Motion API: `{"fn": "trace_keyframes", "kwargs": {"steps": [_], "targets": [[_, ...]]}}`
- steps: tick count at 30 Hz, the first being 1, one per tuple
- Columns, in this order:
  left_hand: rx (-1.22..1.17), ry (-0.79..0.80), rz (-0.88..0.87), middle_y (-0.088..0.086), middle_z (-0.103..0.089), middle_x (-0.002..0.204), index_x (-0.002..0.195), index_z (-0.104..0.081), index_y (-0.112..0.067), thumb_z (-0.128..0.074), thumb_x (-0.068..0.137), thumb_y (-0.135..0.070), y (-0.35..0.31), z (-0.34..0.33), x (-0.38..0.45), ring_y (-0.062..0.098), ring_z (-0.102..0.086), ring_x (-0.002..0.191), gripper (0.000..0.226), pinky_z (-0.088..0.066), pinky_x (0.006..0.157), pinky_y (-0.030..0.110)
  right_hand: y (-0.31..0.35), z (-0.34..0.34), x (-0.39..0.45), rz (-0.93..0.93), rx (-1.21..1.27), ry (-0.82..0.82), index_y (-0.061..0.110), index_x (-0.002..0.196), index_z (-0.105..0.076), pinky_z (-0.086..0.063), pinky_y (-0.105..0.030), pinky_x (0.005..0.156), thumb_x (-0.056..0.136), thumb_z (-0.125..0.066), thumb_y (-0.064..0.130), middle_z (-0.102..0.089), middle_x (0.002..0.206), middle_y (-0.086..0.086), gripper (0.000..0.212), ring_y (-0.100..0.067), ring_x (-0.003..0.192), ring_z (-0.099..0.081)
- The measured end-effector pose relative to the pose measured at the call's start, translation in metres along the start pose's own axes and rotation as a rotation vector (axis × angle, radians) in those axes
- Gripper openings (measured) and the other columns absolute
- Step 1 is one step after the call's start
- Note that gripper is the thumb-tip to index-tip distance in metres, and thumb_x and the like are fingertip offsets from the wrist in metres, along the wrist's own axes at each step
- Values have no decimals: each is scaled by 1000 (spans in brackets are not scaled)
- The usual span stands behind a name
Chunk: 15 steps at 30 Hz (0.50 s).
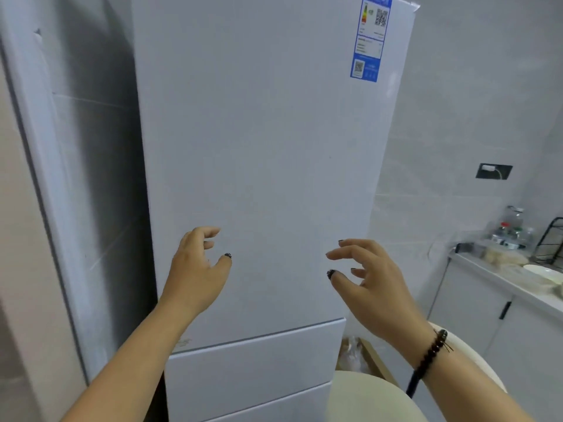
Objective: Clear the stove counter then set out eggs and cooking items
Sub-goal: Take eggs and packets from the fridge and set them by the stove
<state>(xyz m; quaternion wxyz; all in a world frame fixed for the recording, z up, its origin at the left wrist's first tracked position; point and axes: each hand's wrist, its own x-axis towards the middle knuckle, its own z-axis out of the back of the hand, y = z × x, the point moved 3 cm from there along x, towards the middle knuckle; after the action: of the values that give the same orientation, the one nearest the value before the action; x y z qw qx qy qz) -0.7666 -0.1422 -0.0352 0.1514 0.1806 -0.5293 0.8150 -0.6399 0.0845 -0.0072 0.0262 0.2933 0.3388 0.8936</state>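
Observation:
A tall white fridge (pixel 268 147) fills the middle of the view, its upper door closed and two drawer fronts below it. Both of my hands are raised in front of the door. My left hand (pixel 198 266) hovers near the door's left edge with loosely curled fingers and holds nothing. My right hand (pixel 368 278) is level with it toward the door's right side, fingers relaxed and spread, also empty. A dark bead bracelet sits on my right wrist. No eggs are in view.
A white counter (pixel 499 278) over cabinets runs along the right wall, carrying jars and bottles (pixel 511 229), a black wire rack (pixel 551 242) and a white bowl (pixel 545 271). A cardboard box (pixel 365 357) sits on the floor beside the fridge. A grey wall panel stands at left.

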Motion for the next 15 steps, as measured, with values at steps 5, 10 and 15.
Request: {"fn": "trace_keyframes", "kwargs": {"steps": [5, 10, 15], "targets": [[41, -277, 49, 3, -33, 142, 137, -39, -17, -65, 86, -10, 36, 36, 30, 22, -40, 130, 57, -39, 103, 35, 11, -40, 34, 59, 23, 48, 32, 106, -64, -42, -20, 96, 89, -63, 19, -46, 129, 15, 21, 1, 118, -48], [99, -271, 117, 9, -25, 151, 148, -25, -14, -68, 85, -11, 70, 47, 50, 29, -27, 140, 76, -31, 113, 45, 17, -79, 58, 85, 45, 108, 30, 108, -64, -41, -20, 98, 89, -62, 20, -44, 130, 16, 22, -2, 124, -45], [-9, -127, 192, 5, -34, 148, 148, -25, -18, -63, 90, -19, 96, 40, 67, 21, -39, 130, 70, -38, 107, 41, 22, -113, 71, 96, 53, 178, 30, 111, -62, -37, -10, 88, 91, -61, 21, -41, 131, 17, 22, -1, 124, -42]]}}
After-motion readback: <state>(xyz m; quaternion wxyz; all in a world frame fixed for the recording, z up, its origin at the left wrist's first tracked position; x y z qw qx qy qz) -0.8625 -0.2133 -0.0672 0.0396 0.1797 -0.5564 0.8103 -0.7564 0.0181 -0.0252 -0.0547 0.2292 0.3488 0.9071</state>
